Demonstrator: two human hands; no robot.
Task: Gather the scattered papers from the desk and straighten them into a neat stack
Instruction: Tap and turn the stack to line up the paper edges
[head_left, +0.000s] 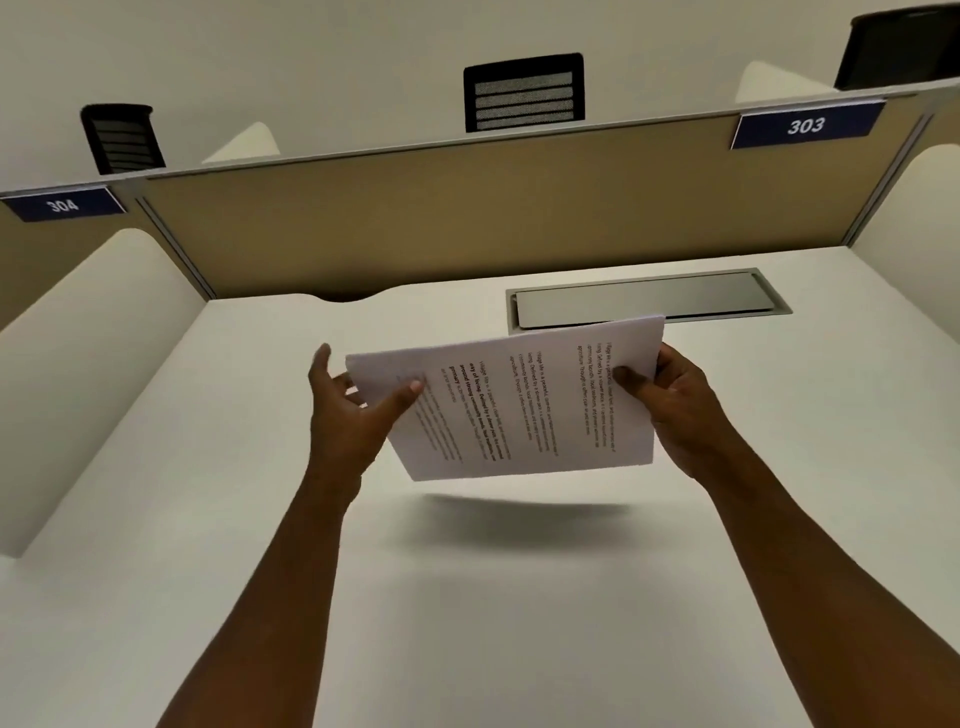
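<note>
Holding the papers (511, 402) in the air above the tabletop (467, 597), the left hand (358, 400) pinches their left edge, thumb on top, and the right hand (670, 400) grips the right edge likewise. The sheets look slightly fanned at the left corner. To square them, I would judge it best to loosen both grips, stand the sheets on edge and tap them down. Below the papers the tabletop is bare; beyond them lies the metal cable hatch (644, 299), with the partition (467, 228) behind it.

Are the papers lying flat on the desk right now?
No, both hands, left and right, hold the papers in the air, their shadow falling on the desk below.
</note>
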